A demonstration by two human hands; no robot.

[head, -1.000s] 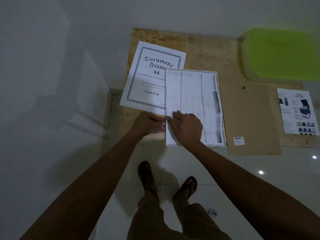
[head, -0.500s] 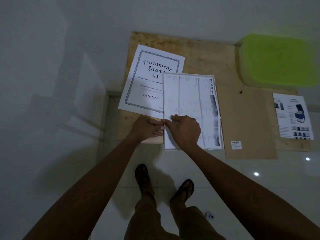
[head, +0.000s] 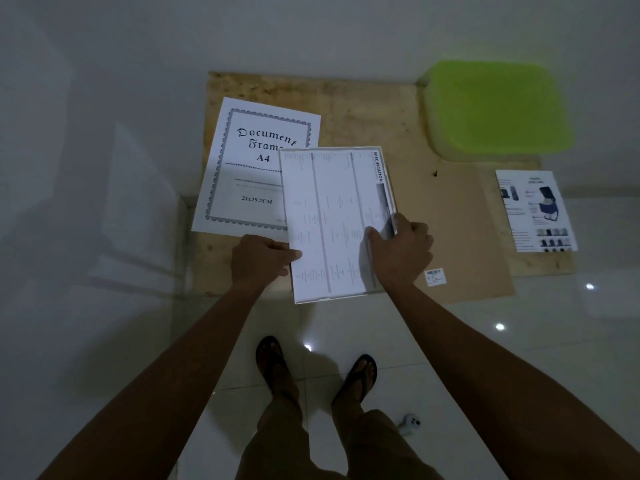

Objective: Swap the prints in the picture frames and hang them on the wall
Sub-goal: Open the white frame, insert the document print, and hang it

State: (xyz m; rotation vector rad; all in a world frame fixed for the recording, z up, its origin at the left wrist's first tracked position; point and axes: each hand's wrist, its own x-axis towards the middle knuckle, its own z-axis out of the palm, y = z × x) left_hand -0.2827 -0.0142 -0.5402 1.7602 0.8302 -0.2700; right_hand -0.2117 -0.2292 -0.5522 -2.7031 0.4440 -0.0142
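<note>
The specification sheet (head: 332,220) lies in the middle of the frame, face up over a white picture frame (head: 329,300), of which only thin strips show along its lower and right edges. The left hand (head: 259,259) pinches the sheet's left edge, thumb on top. The right hand (head: 401,251) grasps the right edge, thumb flat on the paper and fingers curled round the side. From where I stand, that two-sided hold looks meant to square the print inside the frame's rim before the back goes on.

Upper left of it, partly covered by its corner, sits the "Document Frame A4" insert (head: 249,168), apparently set aside. The brown backing board (head: 460,230) waits just right of the frame, and a product brochure (head: 535,209) lies further right. All rest on a plywood board (head: 346,98), with a green plastic lid (head: 495,109) at upper right.

The dim light makes the sheet's small text unreadable. I cannot tell whether the fingers also catch the frame beneath, and no second frame is in sight
</note>
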